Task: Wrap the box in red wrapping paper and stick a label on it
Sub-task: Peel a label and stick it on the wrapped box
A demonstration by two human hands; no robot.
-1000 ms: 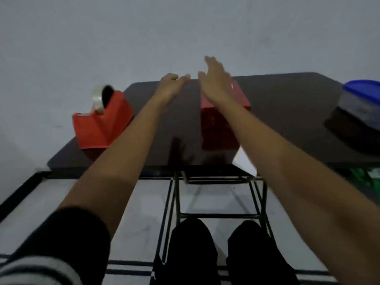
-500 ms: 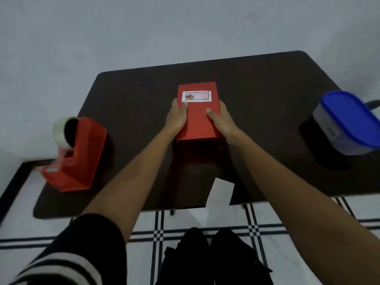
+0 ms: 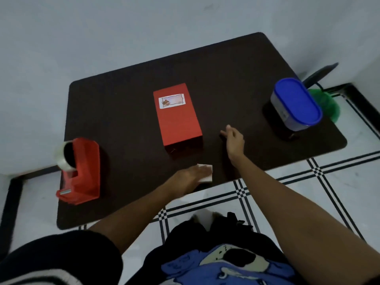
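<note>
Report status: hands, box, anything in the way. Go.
Left hand flat on white paper slip, right hand open beside box. Wrapped box free, label on top. Nothing in the way.

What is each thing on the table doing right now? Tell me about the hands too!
Red box: wrapped, lying flat, untouched.
Label: stuck on the box top.
Tape dispenser: upright, roll loaded.
Blue-lidded container: lid on.
White paper: flat at the table edge, under the left hand.
Left hand: resting on the paper.
Right hand: open, empty.
</note>
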